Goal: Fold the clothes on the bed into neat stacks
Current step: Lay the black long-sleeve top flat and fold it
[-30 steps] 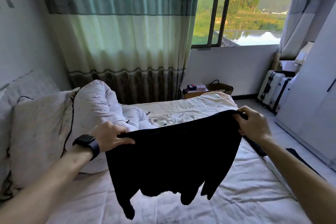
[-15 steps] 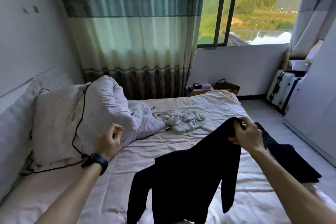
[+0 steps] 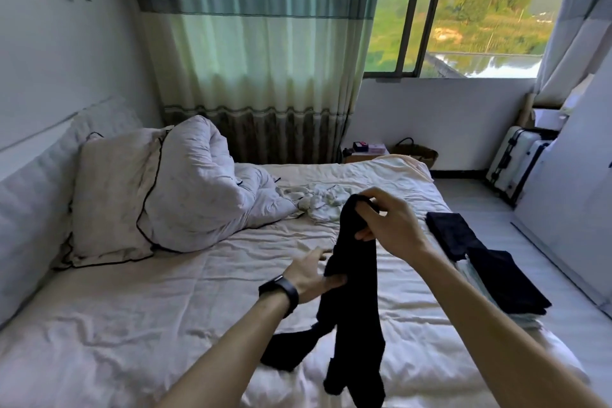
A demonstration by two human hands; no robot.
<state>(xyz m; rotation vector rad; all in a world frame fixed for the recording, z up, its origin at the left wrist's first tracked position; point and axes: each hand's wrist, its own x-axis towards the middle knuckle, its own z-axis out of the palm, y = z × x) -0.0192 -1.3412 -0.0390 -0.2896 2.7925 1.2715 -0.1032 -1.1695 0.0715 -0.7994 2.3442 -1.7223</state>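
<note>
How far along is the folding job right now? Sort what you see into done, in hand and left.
Done: two folded dark pieces lie at the right edge of the bed. In hand: the right hand holds a black garment up by its top while the left hand grips it lower down. Left: a crumpled light pile near the duvet.

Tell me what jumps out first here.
The black garment hangs mid-frame over the bed; the right hand grips its top and the left hand touches it lower down. Next comes the bright window at upper right, then the folded dark clothes along the bed's right edge.
</note>
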